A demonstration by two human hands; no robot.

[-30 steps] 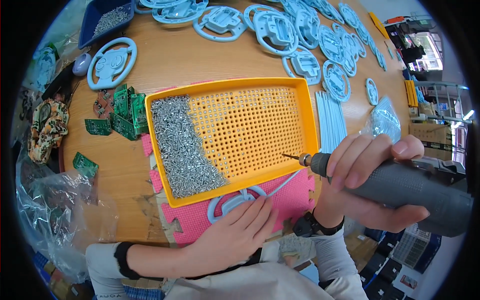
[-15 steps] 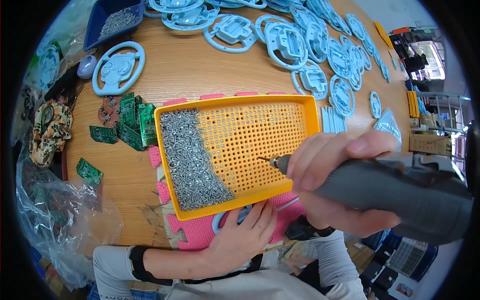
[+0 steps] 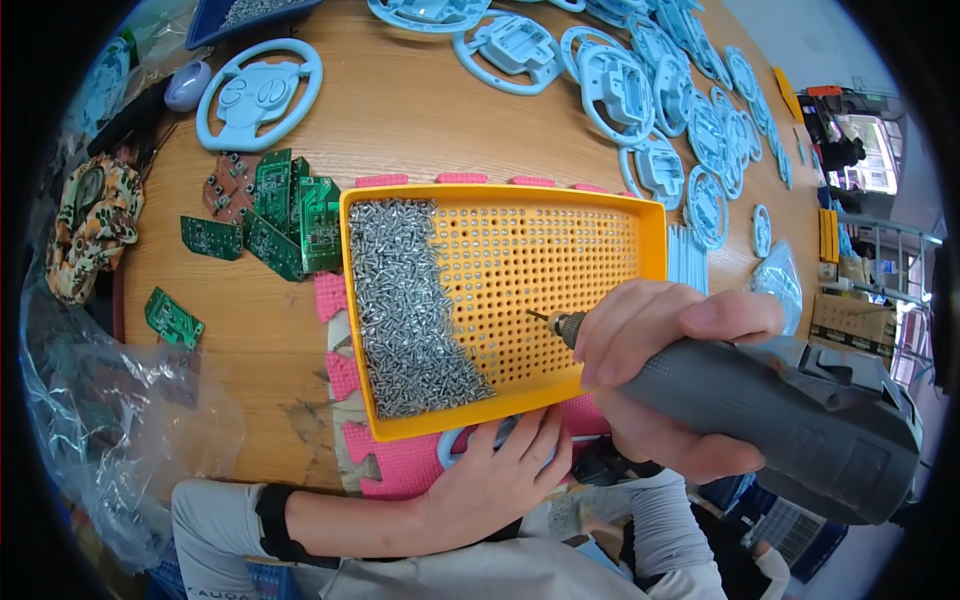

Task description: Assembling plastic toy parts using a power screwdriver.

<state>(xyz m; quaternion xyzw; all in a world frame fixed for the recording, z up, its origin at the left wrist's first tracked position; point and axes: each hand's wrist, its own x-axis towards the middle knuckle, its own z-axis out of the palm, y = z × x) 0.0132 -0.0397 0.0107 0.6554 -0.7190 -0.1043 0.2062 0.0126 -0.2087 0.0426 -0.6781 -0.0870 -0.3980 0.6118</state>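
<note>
My right hand (image 3: 680, 370) is wrapped round a dark grey cordless electric screwdriver (image 3: 770, 425). Its thin bit (image 3: 538, 315) points left above the perforated part of a yellow tray (image 3: 500, 410); whether it touches a screw cannot be told. Small silver screws (image 3: 405, 310) are heaped along the tray's left side, and others stand in its holes. Below the tray's near edge, my left hand (image 3: 500, 465) curls its fingers over a light-blue toy steering wheel (image 3: 447, 450), mostly hidden by the hand and the tray.
Pink foam mat (image 3: 400, 465) lies under the tray. Green circuit boards (image 3: 270, 220) and a light-blue steering wheel (image 3: 260, 95) are at the left, near a blue bin (image 3: 215, 25) of screws. Several wheel shells (image 3: 615, 90) cover the far right. Clear plastic bags (image 3: 130, 430) lie at the left edge.
My view has shifted, so the tray and table items appear further right. The screwdriver's rear end sits lower, its bit still over the tray. My left hand remains on the wheel.
</note>
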